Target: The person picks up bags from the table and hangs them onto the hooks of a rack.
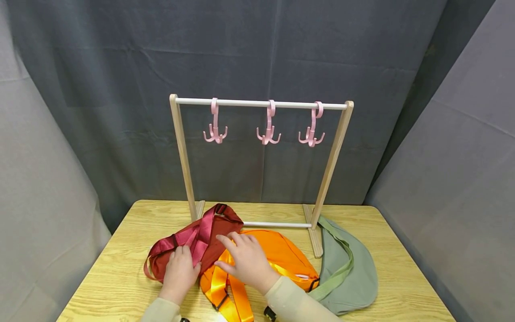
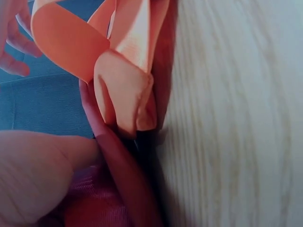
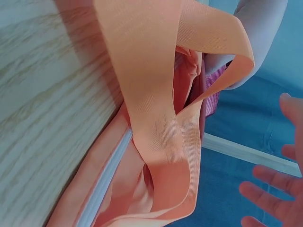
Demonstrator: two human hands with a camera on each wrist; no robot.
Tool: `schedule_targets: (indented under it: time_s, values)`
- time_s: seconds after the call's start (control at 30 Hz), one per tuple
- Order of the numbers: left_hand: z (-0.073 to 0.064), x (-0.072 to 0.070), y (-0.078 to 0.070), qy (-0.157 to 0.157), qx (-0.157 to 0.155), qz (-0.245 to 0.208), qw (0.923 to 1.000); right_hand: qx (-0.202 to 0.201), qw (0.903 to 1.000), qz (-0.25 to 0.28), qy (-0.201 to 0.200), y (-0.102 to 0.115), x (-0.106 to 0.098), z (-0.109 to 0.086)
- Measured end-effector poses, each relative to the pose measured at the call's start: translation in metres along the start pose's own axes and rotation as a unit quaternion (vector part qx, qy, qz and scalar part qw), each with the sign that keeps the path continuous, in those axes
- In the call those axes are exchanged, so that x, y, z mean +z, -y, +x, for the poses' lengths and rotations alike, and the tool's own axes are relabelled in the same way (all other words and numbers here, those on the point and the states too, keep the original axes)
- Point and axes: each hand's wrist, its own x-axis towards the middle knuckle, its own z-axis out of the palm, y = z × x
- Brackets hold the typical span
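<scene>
A dark red sling bag (image 1: pixel 217 237) with shiny crimson straps lies at the left of the table. My left hand (image 1: pixel 179 273) grips it near the straps, fingers bent down onto the fabric; in the left wrist view the thumb (image 2: pixel 80 151) meets the bag's red edge. Beside it lies an orange bag (image 1: pixel 277 246), its orange strap (image 3: pixel 151 94) looped loosely over it. Above the orange bag my right hand (image 1: pixel 249 261) is spread, holding nothing; its separated fingers (image 3: pixel 270 198) show in the right wrist view.
Behind the bags stands a wooden rack (image 1: pixel 182 152) with a white top rail (image 1: pixel 241 103). Three pink hooks hang from it: left (image 1: pixel 215 123), middle (image 1: pixel 269 125) and right (image 1: pixel 312 127). A grey-green bag (image 1: pixel 358 277) lies at the right, by the rack's foot (image 1: pixel 315 241).
</scene>
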Motion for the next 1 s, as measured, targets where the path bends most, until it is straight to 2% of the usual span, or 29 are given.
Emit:
schedule_targets:
  time_s: [0.23,0.53,0.8,1.0]
  values:
    - [0.0,-0.002,-0.001,0.008,0.01,0.017,0.9998,-0.005,0.9999,0.002,-0.015,0.002,0.002,0.0]
    - [-0.002,-0.003,-0.004,-0.017,0.042,0.039,0.9982,-0.006,0.9999,-0.003,-0.015,0.001,0.004,-0.001]
    - [-0.002,-0.004,-0.004,-0.013,0.036,0.042,0.9984,0.003,1.0,-0.007,-0.003,0.001,0.004,-0.001]
    - [-0.002,-0.01,-0.01,-0.024,0.035,0.03,0.9987,0.008,0.9999,-0.002,-0.006,-0.002,0.003,-0.001]
